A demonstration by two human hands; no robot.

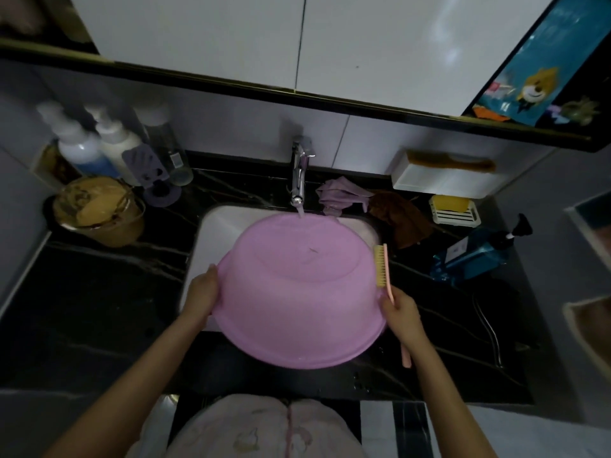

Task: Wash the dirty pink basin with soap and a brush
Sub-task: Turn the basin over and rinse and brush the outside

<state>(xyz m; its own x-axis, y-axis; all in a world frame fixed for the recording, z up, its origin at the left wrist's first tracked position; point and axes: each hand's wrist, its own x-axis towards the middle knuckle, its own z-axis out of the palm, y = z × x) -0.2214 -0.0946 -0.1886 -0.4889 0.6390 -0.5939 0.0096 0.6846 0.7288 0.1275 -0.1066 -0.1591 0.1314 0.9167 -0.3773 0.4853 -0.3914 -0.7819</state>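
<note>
Left grip [201, 292] on round basin [297, 292] (plastic), right grip [401, 312] on brush [381, 266]

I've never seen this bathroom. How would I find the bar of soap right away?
Start at the white sink in the black counter and look right, past the brown cloth. A white slatted dish sits there, nearer the wall than the blue pump bottle lying down. The soap is the yellow block in that dish, the only solid bar on that side.
</note>
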